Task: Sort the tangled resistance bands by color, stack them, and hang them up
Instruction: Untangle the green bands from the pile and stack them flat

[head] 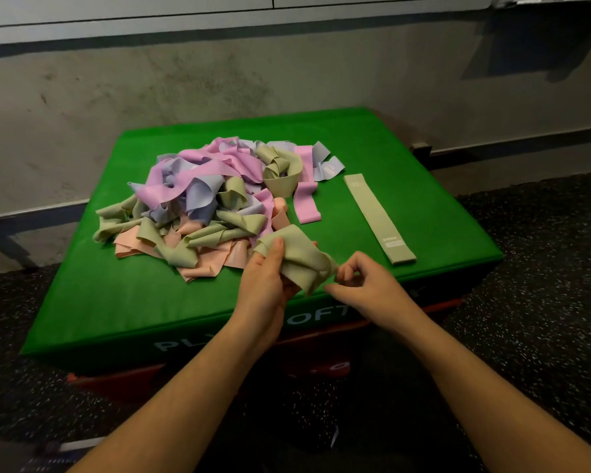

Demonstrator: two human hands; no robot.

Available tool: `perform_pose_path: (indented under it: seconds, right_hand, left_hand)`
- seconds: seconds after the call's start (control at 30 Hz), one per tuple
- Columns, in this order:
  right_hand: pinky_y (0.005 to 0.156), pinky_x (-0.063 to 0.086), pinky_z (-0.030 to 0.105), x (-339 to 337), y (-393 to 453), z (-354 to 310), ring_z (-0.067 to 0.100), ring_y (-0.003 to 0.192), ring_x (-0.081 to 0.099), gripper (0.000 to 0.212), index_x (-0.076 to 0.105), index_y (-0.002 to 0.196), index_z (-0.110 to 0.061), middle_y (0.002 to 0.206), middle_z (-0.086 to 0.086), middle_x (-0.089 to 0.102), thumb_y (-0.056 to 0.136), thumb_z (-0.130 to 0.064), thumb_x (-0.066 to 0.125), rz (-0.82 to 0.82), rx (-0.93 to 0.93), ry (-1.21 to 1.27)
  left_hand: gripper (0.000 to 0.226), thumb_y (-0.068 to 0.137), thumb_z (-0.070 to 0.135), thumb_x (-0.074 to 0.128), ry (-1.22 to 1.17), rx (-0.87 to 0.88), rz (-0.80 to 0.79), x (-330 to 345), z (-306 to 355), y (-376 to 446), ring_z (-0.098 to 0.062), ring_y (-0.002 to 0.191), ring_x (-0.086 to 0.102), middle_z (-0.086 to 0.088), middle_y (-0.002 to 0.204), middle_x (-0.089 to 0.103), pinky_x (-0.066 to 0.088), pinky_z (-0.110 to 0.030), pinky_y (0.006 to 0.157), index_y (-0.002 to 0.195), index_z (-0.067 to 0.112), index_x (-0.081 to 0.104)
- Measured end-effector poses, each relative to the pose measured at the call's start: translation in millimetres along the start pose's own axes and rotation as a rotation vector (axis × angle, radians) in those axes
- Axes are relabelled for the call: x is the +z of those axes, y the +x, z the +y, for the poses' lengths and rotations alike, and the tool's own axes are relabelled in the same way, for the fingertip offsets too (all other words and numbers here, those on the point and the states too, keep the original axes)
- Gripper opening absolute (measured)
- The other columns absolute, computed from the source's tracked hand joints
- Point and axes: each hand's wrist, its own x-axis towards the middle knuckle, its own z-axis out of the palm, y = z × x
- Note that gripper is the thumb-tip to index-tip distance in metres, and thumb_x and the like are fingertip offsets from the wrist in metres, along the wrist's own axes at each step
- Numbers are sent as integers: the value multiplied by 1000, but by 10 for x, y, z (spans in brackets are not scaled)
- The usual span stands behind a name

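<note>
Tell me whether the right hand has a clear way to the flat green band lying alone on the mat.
Probably yes: the right hand is near the flat green band, with only bare green mat between them.

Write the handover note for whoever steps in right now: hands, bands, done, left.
Left hand: grips a crumpled sage-green resistance band above the near edge of the green padded box.
Right hand: fingers curled, pinching that band's end.
Tangled pile of pink, lilac, peach and green bands: mid-box, unsorted.
Done: one flat sage-green band laid out right of the pile; a flat pink band lies at the pile's edge.
Left: flatten the held band, stack it on the green one, sort the rest, hang everything.
</note>
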Motion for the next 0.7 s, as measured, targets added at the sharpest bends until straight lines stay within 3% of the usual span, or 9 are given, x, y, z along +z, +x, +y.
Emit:
perform_pose_path:
  seconds: [0.1,0.23,0.33,0.4,0.5,0.6,0.7]
  right_hand:
    - [70,45,36,61,-5,22,12,73,51,36,47,94,-25,95,7,62,78,-19,79,2,77,82]
    - [83,53,39,95,-63,-9,15,94,63,24,59,102,-31,106,0,67,90,-12,67,86,69,256]
    - [88,54,41,57,-102,-74,20,105,63,33,54,111,-38,118,0,62,93,-11,58,100,97,358]
    - [92,53,39,52,-160,-160,18,109,62,41,44,119,-46,120,-3,58,86,-27,60,94,19,400]
    - [88,56,40,123,-207,-247,13,101,65,57,37,119,-55,124,-7,53,70,-59,65,83,-68,298]
    - [83,57,39,194,-218,-286,5,95,64,51,41,116,-44,123,-8,52,71,-56,61,207,-150,323]
    - [73,54,23,232,-246,-332,-4,93,59,42,43,111,-35,118,-7,52,75,-44,64,285,-209,360]
  left_hand:
    - [21,106,23,43,6,52,-4,34,-3,12,-10,85,72,3,90,76,59,-31,73,104,21,63]
    - [27,104,27,48,-22,103,67,15,-24,68,-21,110,67,-8,119,70,57,-38,87,125,17,62]
    - [22,104,27,48,21,168,167,-54,-49,120,-15,99,68,-4,109,73,57,-31,78,115,18,65]
    - [25,104,26,48,112,215,210,-82,-69,129,-15,100,65,-6,111,72,56,-28,79,117,14,65]
    - [30,105,26,48,268,340,261,-120,-108,120,-17,110,64,-6,119,68,53,-31,92,125,9,63]
    - [32,105,26,48,355,441,279,-133,-76,85,-10,115,61,-3,122,67,51,-29,100,129,9,61]
    - [27,105,23,48,402,491,278,-138,-33,51,8,98,61,4,110,67,50,-14,85,123,9,63]
